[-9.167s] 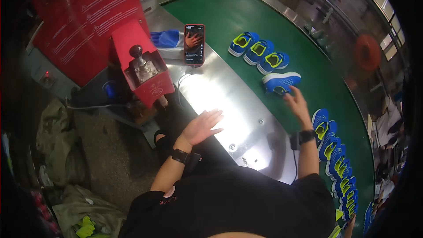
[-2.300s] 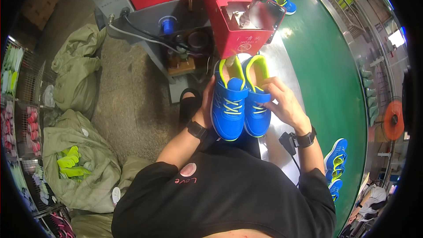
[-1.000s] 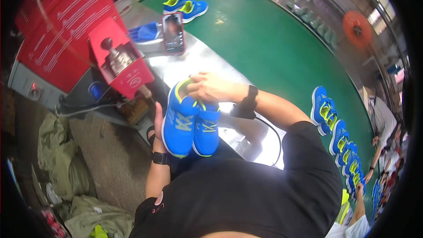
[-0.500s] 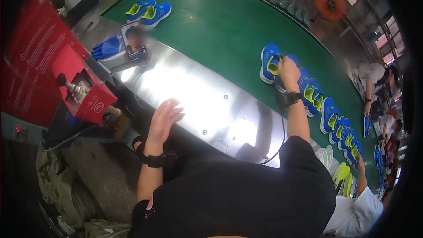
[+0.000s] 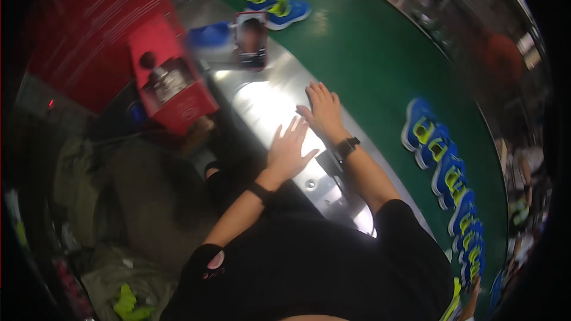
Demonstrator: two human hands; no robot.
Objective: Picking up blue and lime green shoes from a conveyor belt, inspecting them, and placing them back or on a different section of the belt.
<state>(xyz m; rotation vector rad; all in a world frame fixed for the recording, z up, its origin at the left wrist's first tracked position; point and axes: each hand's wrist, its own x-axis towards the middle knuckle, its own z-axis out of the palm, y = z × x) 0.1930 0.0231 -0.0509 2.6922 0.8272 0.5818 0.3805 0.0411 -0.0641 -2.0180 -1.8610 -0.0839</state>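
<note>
Both my hands are over the shiny metal ledge [image 5: 279, 77] that edges a green conveyor belt [image 5: 357, 65]. My left hand [image 5: 289, 151] has its fingers spread and holds nothing. Just beyond it, my right hand [image 5: 324, 110] is also open, fingers stretched out, close to the left fingertips. Whether either palm touches the metal I cannot tell. On the belt to the right stands a row of blue sneakers [image 5: 419, 128] with yellow-green linings. A separate pair of the same sneakers [image 5: 288, 12] sits at the far end, behind a propped phone [image 5: 251, 41].
A red machine housing [image 5: 172, 83] with a knob stands at the left. Beside the phone lies a blue glove [image 5: 209, 34]. Olive-green cloth [image 5: 137, 202] is at lower left, with a bright yellow-green item [image 5: 131, 303] on it. Another person's hand [image 5: 473, 297] is near the row's near end.
My right hand has left the sneakers and moved left over the metal ledge beside my left hand. The view has turned, so the sneaker row sits lower and further right.
</note>
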